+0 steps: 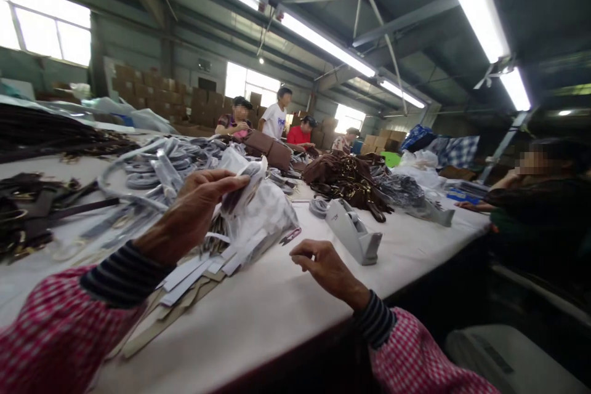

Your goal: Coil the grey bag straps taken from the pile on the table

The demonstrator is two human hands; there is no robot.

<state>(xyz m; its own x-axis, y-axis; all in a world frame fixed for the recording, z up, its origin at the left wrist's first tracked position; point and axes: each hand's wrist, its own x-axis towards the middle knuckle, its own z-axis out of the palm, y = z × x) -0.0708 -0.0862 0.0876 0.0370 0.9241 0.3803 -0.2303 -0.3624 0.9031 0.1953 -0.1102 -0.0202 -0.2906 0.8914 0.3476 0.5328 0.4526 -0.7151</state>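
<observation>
My left hand (198, 200) is raised over the table, thumb and fingers pinching a small dark piece in clear plastic (237, 191). A crumpled clear plastic bag (263, 215) lies just beyond and below it. My right hand (327, 268) hovers near the front edge, its fingers curled into a pinch; whether something thin is between the tips cannot be made out. Close beyond it stands a grey tape dispenser (353, 231). A small pair of dark-handled snips (290, 236) rests beside the bag. White and beige strips (189, 280) fan out below my left hand.
Grey coiled straps (152, 163) pile up at the left, with dark straps and metal rings (32, 209) nearer. Brown leather straps (346, 175) heap farther back on the white table (277, 332). Co-workers sit and stand beyond; another person (545, 209) is at the right.
</observation>
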